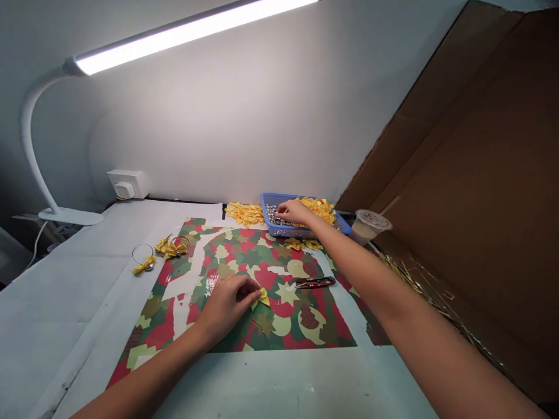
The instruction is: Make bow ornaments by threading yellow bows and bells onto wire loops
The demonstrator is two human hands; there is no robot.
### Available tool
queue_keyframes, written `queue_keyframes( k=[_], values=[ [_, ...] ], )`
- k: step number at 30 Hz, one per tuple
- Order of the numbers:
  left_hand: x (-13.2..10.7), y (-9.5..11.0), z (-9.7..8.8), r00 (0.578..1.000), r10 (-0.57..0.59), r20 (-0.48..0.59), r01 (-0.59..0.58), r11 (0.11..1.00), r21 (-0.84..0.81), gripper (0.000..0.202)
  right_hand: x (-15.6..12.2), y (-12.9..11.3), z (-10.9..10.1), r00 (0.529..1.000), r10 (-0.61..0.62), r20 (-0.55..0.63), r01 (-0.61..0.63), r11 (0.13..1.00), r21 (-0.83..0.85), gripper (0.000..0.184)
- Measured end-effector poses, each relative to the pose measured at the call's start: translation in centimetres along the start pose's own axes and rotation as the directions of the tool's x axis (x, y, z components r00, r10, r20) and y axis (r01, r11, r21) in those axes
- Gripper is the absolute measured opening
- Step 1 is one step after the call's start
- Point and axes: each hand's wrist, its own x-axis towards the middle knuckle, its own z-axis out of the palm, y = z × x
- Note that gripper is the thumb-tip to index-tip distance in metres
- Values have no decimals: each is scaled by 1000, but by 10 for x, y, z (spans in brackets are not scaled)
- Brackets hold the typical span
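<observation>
My left hand (pixel 227 306) pinches a small folded yellow ribbon piece (pixel 262 298) against a red and green patterned sheet (pixel 279 326). My right hand (pixel 294 212) reaches into a blue plastic tray (pixel 279 231), its fingertips down among small silver pieces (pixel 274 214). Whether those fingers hold anything, I cannot tell. Loose folded yellow ribbon pieces (pixel 244 213) lie heaped beside the tray. To the left of my left hand rest yellow ribbon bows tied to clear rings (pixel 144 260). Red-handled thread snips (pixel 314 283) lie on the sheet.
A clear plastic cup (pixel 369 226) stands right of the tray, by a brown cardboard panel (pixel 454 174) with gold straw-like strands (pixel 419 285) along its foot. White paper (pixel 56 291) covers the table. A white clamp lamp (pixel 43 145) and wall socket (pixel 126 184) stand behind.
</observation>
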Motion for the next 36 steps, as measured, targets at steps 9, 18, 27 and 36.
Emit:
queue_keyframes(
  k=[9,18,27,36],
  values=[
    [-2,0,4,955,52,-292,-75,995,-69,21,-106,-36,38,996,-92,0,64,703,708,40],
    [-1,-4,8,821,476,-316,-472,877,94,20,-162,-49,94,981,-86,174,-136,337,932,27],
    [3,-11,7,771,565,-293,-559,822,112,30,-163,-50,94,977,-97,190,-167,202,965,27],
    [-1,-9,11,841,523,-138,-532,846,-40,47,-161,-39,96,951,-134,277,-257,153,954,26]
  ],
)
